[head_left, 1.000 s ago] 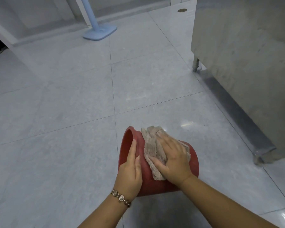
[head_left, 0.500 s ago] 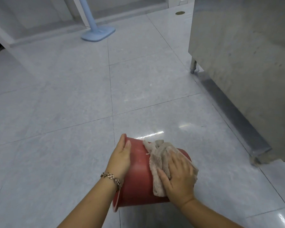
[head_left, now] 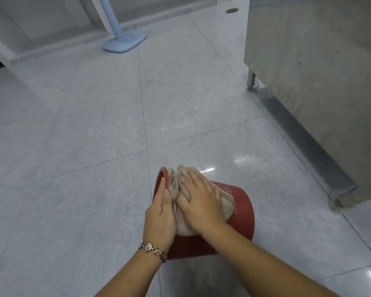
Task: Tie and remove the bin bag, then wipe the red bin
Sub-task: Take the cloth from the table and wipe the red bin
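The red bin (head_left: pixel 241 213) lies on its side on the grey tiled floor, its open rim pointing left. My left hand (head_left: pixel 160 219) rests flat against the bin's wall close to the rim, holding it steady; a bracelet circles that wrist. A beige cloth (head_left: pixel 226 200) is spread over the top of the bin. My right hand (head_left: pixel 200 200) presses down on the cloth with fingers spread. No bin bag is in view.
A steel cabinet (head_left: pixel 321 71) on short legs stands close to the right, its lower edge near the bin. A light blue flat mop head (head_left: pixel 125 42) with its pole rests on the floor far ahead by a white wall base (head_left: pixel 51 48).
My right hand has slid the cloth along the bin wall toward the rim. My left hand has shifted from the rim's top down onto the near side of the bin.
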